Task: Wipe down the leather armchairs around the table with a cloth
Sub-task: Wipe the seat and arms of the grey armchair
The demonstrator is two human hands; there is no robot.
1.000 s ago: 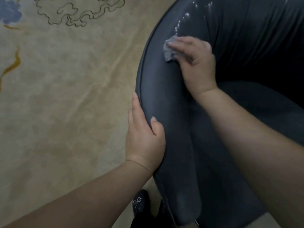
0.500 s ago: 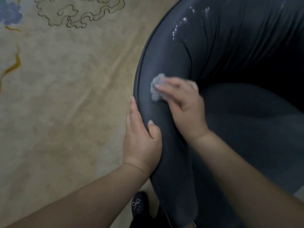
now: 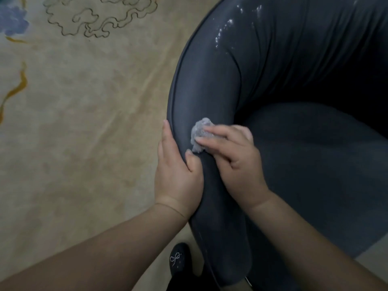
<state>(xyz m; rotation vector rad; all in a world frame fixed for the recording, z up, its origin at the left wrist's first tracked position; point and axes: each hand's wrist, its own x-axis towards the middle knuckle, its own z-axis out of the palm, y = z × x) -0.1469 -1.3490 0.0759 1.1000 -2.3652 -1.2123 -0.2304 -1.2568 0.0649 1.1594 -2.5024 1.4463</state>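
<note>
I see my right hand [image 3: 235, 158] a little right of centre in the frame, fingers fairly straight and laid flat, pressing a small crumpled pale grey cloth [image 3: 200, 135] against the dark grey leather armchair [image 3: 294, 164]. The fingertips point toward the left of the frame, and the cloth bulges out beyond and above them. It is bunched into a lump, so I cannot give it a clear long axis. It sits on the rounded top of the chair's armrest, just right of the piped outer edge.

My left hand [image 3: 178, 171] lies just beside it, at the centre of the frame, wrapped over that same edge: the fingers run up the outer side of the armrest, and the thumb hooks onto the top, its tip almost touching the cloth. The grip looks half closed, clasping the padded rim.

The armrest's long axis runs from the lower centre of the frame up and curves toward the upper right, where white specks [image 3: 224, 28] dot the leather. The seat cushion fills the right side.

At the left lies a beige carpet [image 3: 84, 122] with a dark scrolling outline at the upper left. A black shoe with a beaded bow [image 3: 178, 259] shows at the bottom centre.
</note>
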